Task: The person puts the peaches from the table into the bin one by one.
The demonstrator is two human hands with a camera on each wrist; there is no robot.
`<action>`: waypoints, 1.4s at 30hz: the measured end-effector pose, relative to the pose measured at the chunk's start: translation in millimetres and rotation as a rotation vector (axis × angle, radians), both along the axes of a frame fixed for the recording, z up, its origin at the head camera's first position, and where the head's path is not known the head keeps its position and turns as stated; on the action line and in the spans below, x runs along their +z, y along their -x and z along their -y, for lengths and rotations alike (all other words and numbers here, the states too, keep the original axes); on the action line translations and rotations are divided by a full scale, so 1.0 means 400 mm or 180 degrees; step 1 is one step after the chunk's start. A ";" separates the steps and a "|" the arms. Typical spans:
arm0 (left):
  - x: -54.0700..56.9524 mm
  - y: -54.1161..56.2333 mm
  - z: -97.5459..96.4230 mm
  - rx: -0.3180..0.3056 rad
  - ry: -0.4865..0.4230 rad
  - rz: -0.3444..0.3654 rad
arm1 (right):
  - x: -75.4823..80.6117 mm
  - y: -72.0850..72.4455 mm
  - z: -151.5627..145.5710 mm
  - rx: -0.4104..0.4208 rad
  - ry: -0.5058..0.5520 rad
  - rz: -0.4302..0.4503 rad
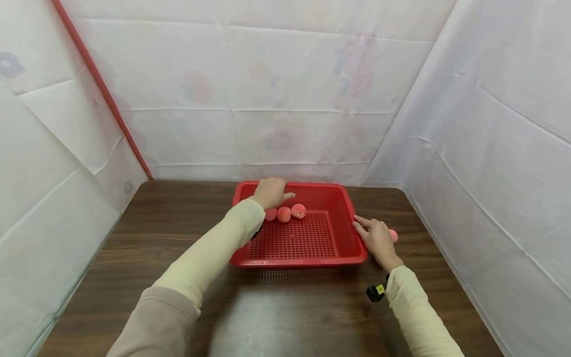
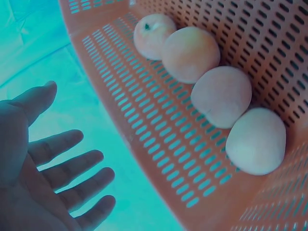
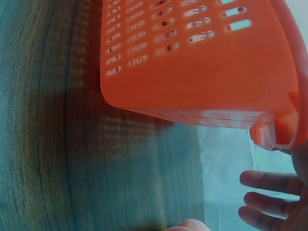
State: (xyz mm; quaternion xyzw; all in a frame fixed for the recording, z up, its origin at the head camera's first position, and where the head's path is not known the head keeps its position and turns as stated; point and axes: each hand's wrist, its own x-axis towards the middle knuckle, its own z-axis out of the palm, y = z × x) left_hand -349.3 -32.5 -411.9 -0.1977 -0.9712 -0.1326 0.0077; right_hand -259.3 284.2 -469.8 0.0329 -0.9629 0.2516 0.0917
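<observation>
A red plastic basket (image 1: 292, 261) with slotted walls stands on the table. In its back left part, several pinkish peaches (image 1: 283, 214) lie in a row, and the left wrist view shows these peaches (image 2: 191, 54) touching one another. My left hand (image 1: 270, 192) hovers over the basket's back left rim, its fingers straight and spread, holding nothing. At the right rim, my right hand (image 1: 378, 242) touches the basket with straight fingers. The right wrist view shows fingers (image 3: 269, 203) extended beside the rim; the thumb is hidden there. Just right of this hand lies another peach (image 1: 393, 235), partly covered by it.
The dark wood-grain table (image 1: 178, 233) is enclosed by white sheeting (image 1: 250, 89) at the back and both sides. A red strip (image 1: 102, 87) runs down the back left corner. A small black device (image 1: 376, 292) is worn at the right wrist.
</observation>
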 end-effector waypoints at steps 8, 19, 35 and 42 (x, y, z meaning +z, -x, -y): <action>0.029 -0.022 0.055 0.0057 -0.0095 -0.0039 | 0.001 -0.002 -0.012 0.0154 -0.0111 -0.0020; 0.046 -0.064 0.126 0.0205 -0.0148 -0.0094 | 0.006 0.000 -0.021 0.0302 -0.0206 -0.0126; 0.071 -0.107 0.250 0.0427 -0.0204 -0.0054 | 0.011 0.012 -0.019 0.0367 -0.0177 -0.0127; 0.043 -0.123 0.284 0.0491 -0.0292 -0.0015 | 0.007 0.013 -0.020 0.0361 -0.0130 -0.0159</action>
